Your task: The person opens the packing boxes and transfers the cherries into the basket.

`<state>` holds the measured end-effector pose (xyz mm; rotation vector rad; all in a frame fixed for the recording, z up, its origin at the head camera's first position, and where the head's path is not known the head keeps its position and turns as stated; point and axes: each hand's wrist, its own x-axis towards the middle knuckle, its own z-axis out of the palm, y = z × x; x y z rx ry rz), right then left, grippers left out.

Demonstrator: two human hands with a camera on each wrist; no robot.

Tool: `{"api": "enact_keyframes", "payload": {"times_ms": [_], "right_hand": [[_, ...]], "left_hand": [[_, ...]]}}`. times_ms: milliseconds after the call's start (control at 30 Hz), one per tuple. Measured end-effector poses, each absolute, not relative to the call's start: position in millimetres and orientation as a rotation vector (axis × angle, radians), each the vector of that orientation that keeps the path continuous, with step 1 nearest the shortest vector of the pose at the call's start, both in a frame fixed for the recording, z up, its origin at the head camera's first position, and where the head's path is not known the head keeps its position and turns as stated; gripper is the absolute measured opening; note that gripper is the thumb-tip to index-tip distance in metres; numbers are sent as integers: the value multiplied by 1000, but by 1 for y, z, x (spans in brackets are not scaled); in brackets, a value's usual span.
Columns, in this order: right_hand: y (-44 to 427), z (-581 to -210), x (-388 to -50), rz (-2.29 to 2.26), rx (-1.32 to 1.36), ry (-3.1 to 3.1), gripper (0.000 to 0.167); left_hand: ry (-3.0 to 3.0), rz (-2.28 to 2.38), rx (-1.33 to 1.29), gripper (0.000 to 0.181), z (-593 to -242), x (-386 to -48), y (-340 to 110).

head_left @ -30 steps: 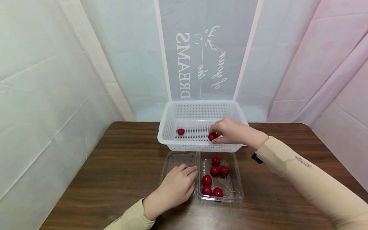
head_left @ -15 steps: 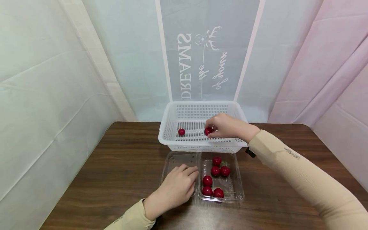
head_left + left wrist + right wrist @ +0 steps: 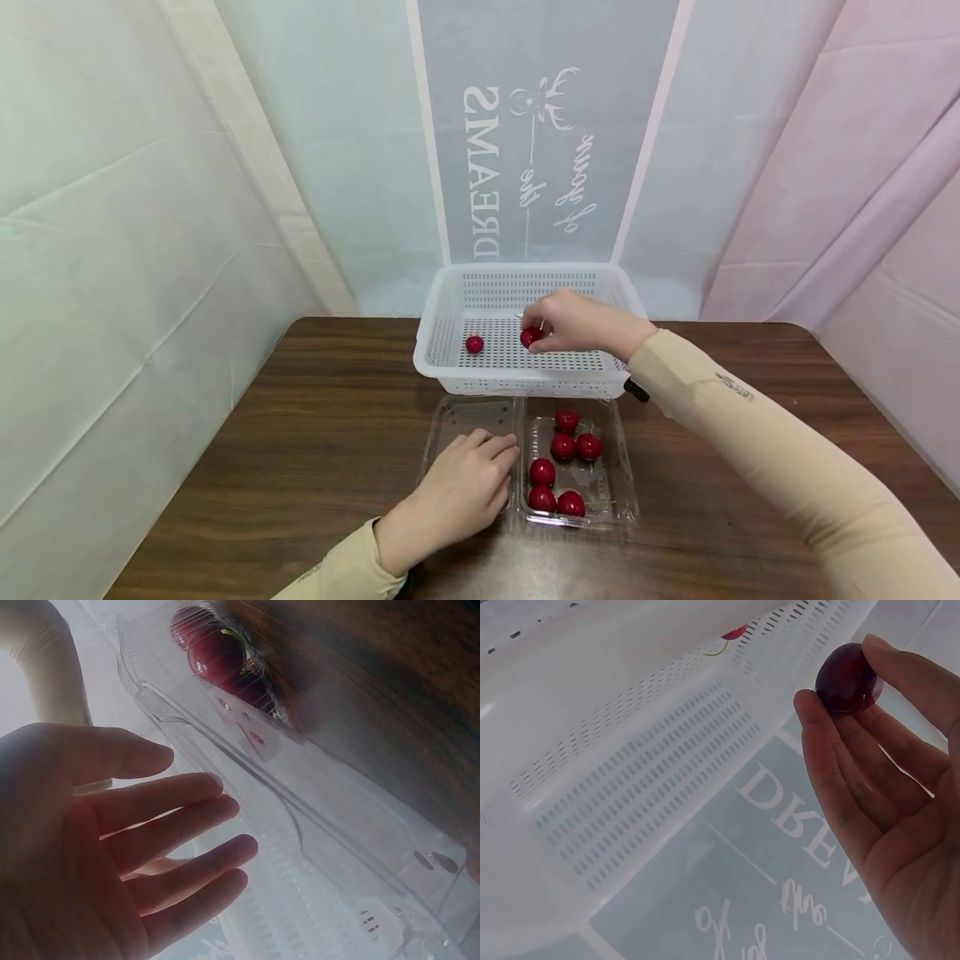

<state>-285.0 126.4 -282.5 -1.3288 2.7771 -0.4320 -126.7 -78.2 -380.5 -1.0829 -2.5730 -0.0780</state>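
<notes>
My right hand (image 3: 576, 322) pinches a dark red cherry (image 3: 531, 337) between thumb and fingers, over the inside of a white slotted plastic basket (image 3: 517, 379). In the right wrist view that cherry (image 3: 846, 681) sits at the fingertips. One more cherry (image 3: 474, 344) lies on the basket floor to the left. Nearer stands an unfolded clear plastic clamshell box (image 3: 626, 479), with several red cherries (image 3: 542, 472) in its right half. My left hand (image 3: 453, 492) is over the left half, the lid (image 3: 467, 410); its fingers are extended and hold nothing.
The brown wooden table (image 3: 300, 450) carries the basket at its back edge and the clamshell in front of it. A grey cloth panel (image 3: 547, 42) with mirrored white lettering hangs behind the basket. Pale cloth (image 3: 127, 250) closes off both sides.
Still gripping the cherry, my right hand has moved left and a little farther back over the basket. The left hand has stayed in place, and the other cherries lie where they were.
</notes>
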Motion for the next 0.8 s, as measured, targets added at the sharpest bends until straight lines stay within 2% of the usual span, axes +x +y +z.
{"api": "enact_keyframes", "payload": {"times_ms": [800], "right_hand": [[97,-281,-309,-355,-1240,2740,18]], "left_hand": [[-2553,-54,-1080,27,-380,-126,-79]]}}
